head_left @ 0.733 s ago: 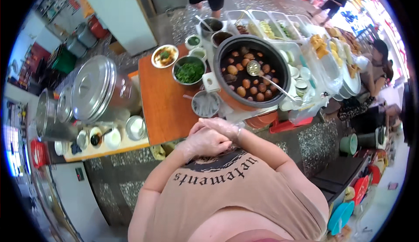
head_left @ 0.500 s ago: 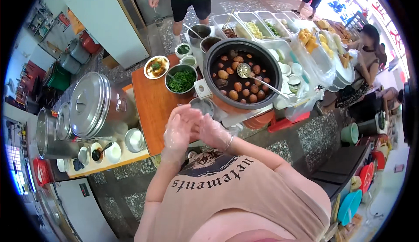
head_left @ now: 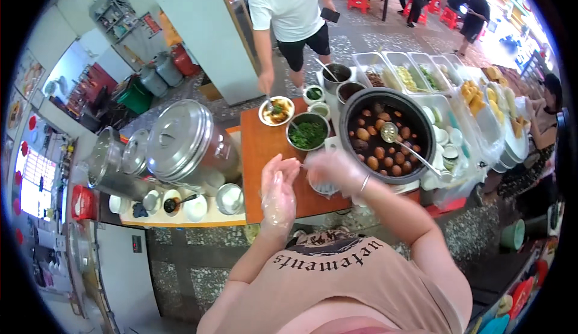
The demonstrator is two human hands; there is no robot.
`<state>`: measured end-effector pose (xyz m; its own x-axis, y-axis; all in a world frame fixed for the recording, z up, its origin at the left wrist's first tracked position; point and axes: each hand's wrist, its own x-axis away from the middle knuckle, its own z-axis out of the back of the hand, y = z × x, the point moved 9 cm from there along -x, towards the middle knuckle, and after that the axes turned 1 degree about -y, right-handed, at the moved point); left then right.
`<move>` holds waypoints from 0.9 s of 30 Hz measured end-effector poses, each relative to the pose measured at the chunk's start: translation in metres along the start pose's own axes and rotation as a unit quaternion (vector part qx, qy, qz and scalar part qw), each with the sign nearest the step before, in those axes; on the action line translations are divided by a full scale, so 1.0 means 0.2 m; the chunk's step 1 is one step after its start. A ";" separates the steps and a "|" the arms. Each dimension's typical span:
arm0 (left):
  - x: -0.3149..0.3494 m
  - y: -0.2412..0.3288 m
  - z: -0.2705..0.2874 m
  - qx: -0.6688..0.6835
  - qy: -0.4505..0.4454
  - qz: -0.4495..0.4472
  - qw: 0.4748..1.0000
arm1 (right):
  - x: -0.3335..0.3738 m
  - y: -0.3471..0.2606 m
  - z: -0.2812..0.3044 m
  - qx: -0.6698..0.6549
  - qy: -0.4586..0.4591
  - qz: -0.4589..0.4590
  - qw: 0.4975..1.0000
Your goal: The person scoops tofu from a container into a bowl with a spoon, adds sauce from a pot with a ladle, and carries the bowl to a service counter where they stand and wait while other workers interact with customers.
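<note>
My left hand (head_left: 280, 192), in a clear, wet-looking plastic glove, is raised over the front edge of the orange-brown table (head_left: 259, 153); its fingers are stretched and it holds nothing visible. Smeared by motion, my right hand (head_left: 338, 170) is just right of it, near the big dark pot (head_left: 343, 130), a bracelet at its wrist. Whether it grips anything cannot be seen. Below it, a clear bowl (head_left: 325, 187) is partly hidden. A metal bowl of chopped greens (head_left: 309, 133) stands beyond my hands. The pot holds brown eggs in dark liquid, with a perforated ladle (head_left: 389, 132) resting in it.
Across the table, a person (head_left: 289, 9) holds a utensil in a white bowl of food (head_left: 277, 111). Clear tubs of toppings (head_left: 409, 72) stand at the back right, bread sticks (head_left: 478, 99) beyond. Large lidded steel pots (head_left: 180, 141) stand left, above small bowls (head_left: 195, 208).
My hands, close together before, have parted, the right moving away rightward. The person opposite now reaches a utensil into the white bowl. The whole view has shifted, so the table appears farther right.
</note>
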<state>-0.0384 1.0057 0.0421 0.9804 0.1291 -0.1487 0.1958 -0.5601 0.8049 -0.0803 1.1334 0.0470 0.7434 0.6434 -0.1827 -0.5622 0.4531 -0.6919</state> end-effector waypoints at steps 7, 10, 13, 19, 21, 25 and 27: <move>0.09 0.12 0.18 -0.080 0.057 -0.013 0.995 | -0.87 -0.20 0.92 -0.204 0.125 0.016 0.971; 0.15 0.16 0.18 -0.088 0.070 -0.031 0.993 | -1.28 -0.37 1.09 -0.261 0.092 0.039 0.960; 0.20 0.20 0.26 -0.093 0.106 -0.036 0.989 | -1.53 -0.44 1.21 -0.221 0.125 0.040 0.967; 0.25 0.22 0.42 -0.072 0.156 -0.031 0.985 | -1.63 -0.43 1.26 -0.182 0.131 0.021 0.974; 0.25 0.21 0.43 -0.056 0.162 -0.020 0.985 | -1.62 -0.42 1.23 -0.237 0.026 0.031 0.971; 0.20 0.19 0.35 -0.076 0.152 -0.020 0.985 | -1.60 -0.41 1.30 -0.246 0.064 -0.002 0.967; 0.18 0.16 0.29 -0.078 0.133 0.005 0.988 | -1.57 -0.42 1.34 -0.163 0.070 -0.016 0.984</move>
<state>0.0042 0.9460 0.0289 0.9379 0.3469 -0.0003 0.1601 -0.4321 0.8875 -0.3630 1.0579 0.3494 0.8142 0.5300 -0.2370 -0.4089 0.2337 -0.8821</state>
